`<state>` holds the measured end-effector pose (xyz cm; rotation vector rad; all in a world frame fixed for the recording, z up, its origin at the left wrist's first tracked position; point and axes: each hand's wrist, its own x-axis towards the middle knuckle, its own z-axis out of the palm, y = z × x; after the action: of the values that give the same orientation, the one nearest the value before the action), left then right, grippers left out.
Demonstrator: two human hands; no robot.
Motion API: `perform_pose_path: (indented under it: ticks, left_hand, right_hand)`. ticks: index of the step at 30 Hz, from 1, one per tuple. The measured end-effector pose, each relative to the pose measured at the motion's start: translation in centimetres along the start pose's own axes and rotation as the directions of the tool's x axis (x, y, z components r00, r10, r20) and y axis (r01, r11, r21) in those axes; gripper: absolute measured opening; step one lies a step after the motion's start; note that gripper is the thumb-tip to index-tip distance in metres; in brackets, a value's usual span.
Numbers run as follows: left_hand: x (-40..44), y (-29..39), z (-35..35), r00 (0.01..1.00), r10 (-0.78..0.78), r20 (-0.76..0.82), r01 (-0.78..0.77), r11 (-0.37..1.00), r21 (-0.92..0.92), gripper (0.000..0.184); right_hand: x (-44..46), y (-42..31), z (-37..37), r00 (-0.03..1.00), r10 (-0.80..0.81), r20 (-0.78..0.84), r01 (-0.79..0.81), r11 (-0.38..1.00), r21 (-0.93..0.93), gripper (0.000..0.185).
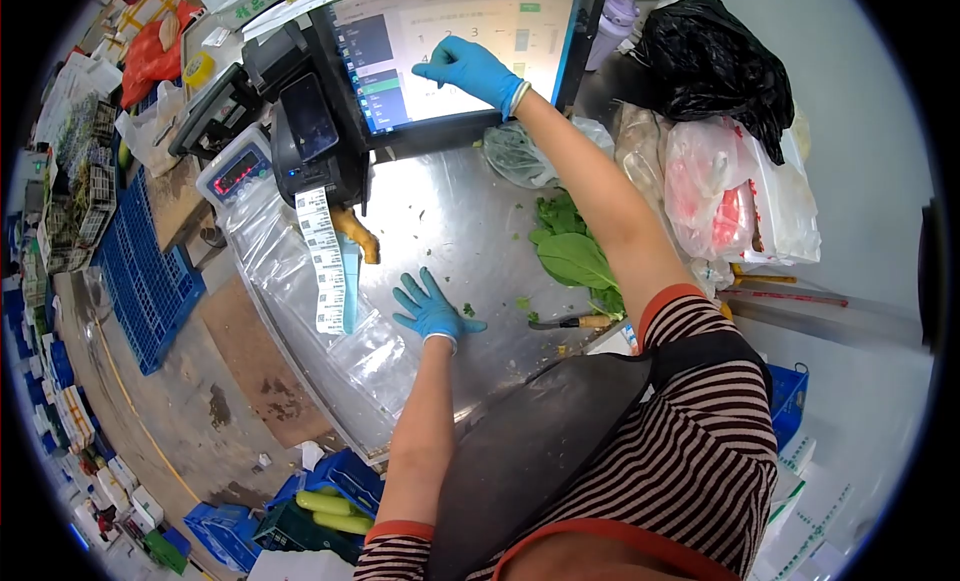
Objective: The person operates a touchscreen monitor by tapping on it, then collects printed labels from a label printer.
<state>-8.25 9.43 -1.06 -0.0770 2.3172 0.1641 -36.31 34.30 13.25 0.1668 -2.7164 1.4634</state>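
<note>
My left hand (432,311), in a blue glove, lies palm down on the metal table (440,211) with fingers spread and nothing in it. Higher up, my right hand (475,73), also gloved in blue, is at the monitor (420,41). One finger points at the number keys on the screen while the others look curled; I see nothing held. Leafy greens (575,251) lie under my right forearm, beside a knife with a wooden handle (592,322). A ginger root (357,233) sits left of centre, next to a strip of printed labels (323,266).
A label printer (312,131) and a scale display (240,171) stand at the left. Plastic bags (700,171) and a black bag (715,61) crowd the right side, near a purple cup (612,26). Crates with green gourds (335,506) are below left.
</note>
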Motion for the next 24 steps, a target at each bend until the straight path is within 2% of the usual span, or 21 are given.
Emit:
perform_pose_path:
  ticks: [2,3,4,6,10,11,15,19,24]
  left_hand:
    - [0.0,0.0,0.1,1.0,-0.003,-0.001,0.003,1.0,-0.002,0.172]
    - [0.1,-0.1,0.4,1.0,-0.001,-0.008,0.001,1.0,-0.004,0.172]
    - [0.2,-0.1,0.6,1.0,-0.001,-0.015,0.001,1.0,-0.006,0.172]
    - [0.1,-0.2,0.5,1.0,0.003,-0.02,-0.004,1.0,-0.015,0.171]
    - [0.0,-0.1,0.5,0.999,0.007,-0.034,-0.007,1.0,-0.006,0.171]
    - [0.0,-0.1,0.4,1.0,0.002,-0.023,-0.001,1.0,0.003,0.171]
    - [-0.2,0.2,-0.2,1.0,-0.004,0.004,0.004,1.0,0.028,0.171]
    - [-0.1,0.3,0.1,1.0,-0.01,-0.021,0.011,1.0,0.026,0.172]
    - [0.3,-0.2,0.6,0.999,0.008,-0.032,-0.008,1.0,-0.009,0.172]
  right_hand:
    - [-1.4,0.3,0.7,0.999,-0.001,0.033,0.0,0.999,0.033,0.047]
    - [-2.7,0.4,1.0,0.998,-0.007,0.056,0.006,1.0,0.024,0.045]
    - [-4.0,1.1,1.5,0.993,0.052,0.103,-0.062,0.993,0.096,0.043]
    - [-6.5,0.6,1.2,0.966,0.178,0.187,-0.198,0.976,0.091,0.042]
    - [-7.8,4.7,0.8,0.977,0.187,0.106,-0.192,0.981,0.038,0.044]
    - [-7.8,5.2,0.5,0.965,0.246,0.093,-0.254,0.963,0.09,0.043]
    - [-6.8,7.0,-0.3,0.981,0.192,-0.014,-0.192,0.981,-0.036,0.042]
    - [-7.9,5.5,0.4,0.967,0.232,0.103,-0.244,0.962,0.123,0.042]
    - [-8.1,5.1,1.5,0.977,0.168,0.135,-0.182,0.978,0.102,0.042]
